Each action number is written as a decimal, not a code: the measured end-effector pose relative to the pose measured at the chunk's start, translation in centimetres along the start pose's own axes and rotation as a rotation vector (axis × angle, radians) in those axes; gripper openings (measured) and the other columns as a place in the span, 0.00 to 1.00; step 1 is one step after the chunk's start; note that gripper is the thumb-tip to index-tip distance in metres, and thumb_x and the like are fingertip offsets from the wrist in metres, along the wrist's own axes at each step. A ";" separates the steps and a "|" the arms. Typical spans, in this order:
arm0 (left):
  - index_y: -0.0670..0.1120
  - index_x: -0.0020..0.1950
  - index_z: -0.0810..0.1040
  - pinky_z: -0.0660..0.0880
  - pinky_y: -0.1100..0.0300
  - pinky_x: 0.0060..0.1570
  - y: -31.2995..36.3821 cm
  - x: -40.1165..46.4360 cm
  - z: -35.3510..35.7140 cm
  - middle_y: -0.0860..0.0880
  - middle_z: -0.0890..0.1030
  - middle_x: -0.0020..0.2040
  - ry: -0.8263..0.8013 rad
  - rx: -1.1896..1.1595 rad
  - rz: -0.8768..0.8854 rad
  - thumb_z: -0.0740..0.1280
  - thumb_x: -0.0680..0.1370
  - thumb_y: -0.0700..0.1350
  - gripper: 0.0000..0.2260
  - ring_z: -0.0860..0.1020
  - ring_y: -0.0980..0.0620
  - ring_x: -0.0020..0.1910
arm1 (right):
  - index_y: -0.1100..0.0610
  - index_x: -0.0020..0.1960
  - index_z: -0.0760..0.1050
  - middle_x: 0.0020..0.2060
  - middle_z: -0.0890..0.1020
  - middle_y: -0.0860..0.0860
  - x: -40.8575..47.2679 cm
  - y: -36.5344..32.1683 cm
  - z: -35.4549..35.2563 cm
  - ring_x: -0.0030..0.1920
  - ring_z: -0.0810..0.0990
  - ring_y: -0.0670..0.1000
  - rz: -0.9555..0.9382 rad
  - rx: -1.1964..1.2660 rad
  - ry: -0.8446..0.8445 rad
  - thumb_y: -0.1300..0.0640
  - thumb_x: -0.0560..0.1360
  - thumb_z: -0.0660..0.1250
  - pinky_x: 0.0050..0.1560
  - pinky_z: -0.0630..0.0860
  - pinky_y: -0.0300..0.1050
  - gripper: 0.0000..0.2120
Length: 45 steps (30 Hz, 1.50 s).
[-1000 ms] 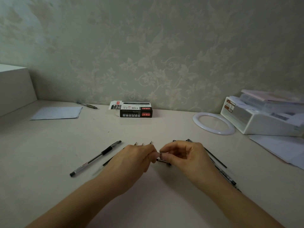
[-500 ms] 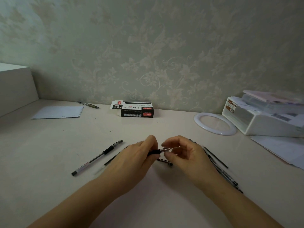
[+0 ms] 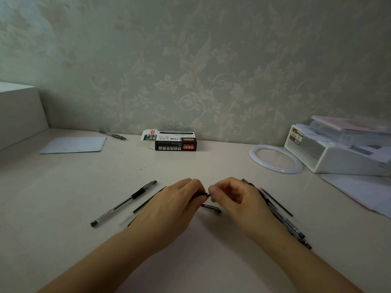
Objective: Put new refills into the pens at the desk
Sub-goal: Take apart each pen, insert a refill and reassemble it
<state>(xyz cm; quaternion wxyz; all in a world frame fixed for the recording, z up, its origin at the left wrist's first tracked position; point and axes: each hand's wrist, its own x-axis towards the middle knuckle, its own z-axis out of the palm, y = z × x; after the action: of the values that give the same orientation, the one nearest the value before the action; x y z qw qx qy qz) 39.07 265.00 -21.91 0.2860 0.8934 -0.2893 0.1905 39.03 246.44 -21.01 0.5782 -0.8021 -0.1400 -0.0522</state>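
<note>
- Two hands meet at mid-desk (image 3: 63, 187): our left hand (image 3: 175, 206) grips a pen (image 3: 202, 195), our right hand (image 3: 230, 194) pinches its tip end.
- We judge the tip is being screwed on or off; next comes a steady twist, barrel held firm.
- Nearby lie a cap (image 3: 212, 208), a finished pen (image 3: 124, 203), loose refills (image 3: 277, 201) and the refill box (image 3: 174, 141).

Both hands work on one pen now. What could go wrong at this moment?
1. The left hand and right hand pinch the pen at its end only; a small part might slip out.
2. The cap lies loose just under the hands and could be knocked away.
3. The pens beside the right wrist could be swept off.
</note>
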 end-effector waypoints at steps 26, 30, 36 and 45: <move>0.58 0.59 0.66 0.74 0.61 0.42 0.0 -0.3 0.2 0.60 0.75 0.48 -0.013 0.023 -0.083 0.57 0.81 0.50 0.07 0.74 0.59 0.42 | 0.51 0.53 0.81 0.45 0.80 0.45 1.0 1.9 -0.6 0.48 0.73 0.46 -0.228 -0.813 -0.019 0.58 0.76 0.68 0.50 0.68 0.38 0.08; 0.57 0.57 0.65 0.73 0.61 0.42 0.2 -0.3 0.0 0.60 0.74 0.46 0.008 0.010 -0.106 0.58 0.81 0.50 0.06 0.73 0.60 0.42 | 0.50 0.56 0.80 0.45 0.79 0.42 0.9 1.5 -0.7 0.47 0.75 0.43 -0.218 -0.723 0.092 0.56 0.76 0.69 0.51 0.71 0.35 0.10; 0.56 0.53 0.64 0.68 0.70 0.37 0.5 -0.1 0.0 0.62 0.74 0.45 0.054 -0.019 -0.094 0.61 0.80 0.49 0.06 0.73 0.65 0.42 | 0.49 0.46 0.84 0.38 0.86 0.43 0.2 -0.6 0.2 0.41 0.83 0.39 0.035 -0.026 0.139 0.54 0.74 0.72 0.41 0.74 0.26 0.02; 0.54 0.54 0.67 0.68 0.72 0.36 0.4 0.1 0.2 0.60 0.76 0.46 0.030 -0.009 -0.052 0.62 0.80 0.50 0.06 0.74 0.66 0.39 | 0.49 0.46 0.85 0.42 0.87 0.48 0.1 -0.3 0.6 0.41 0.84 0.43 0.194 0.291 0.073 0.54 0.73 0.71 0.43 0.79 0.34 0.04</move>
<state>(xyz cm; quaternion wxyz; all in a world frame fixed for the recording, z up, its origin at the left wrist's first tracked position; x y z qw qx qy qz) 38.97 264.56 -21.83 0.2990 0.8965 -0.2626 0.1950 39.02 247.07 -20.94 0.6953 -0.7172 -0.0472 -0.0045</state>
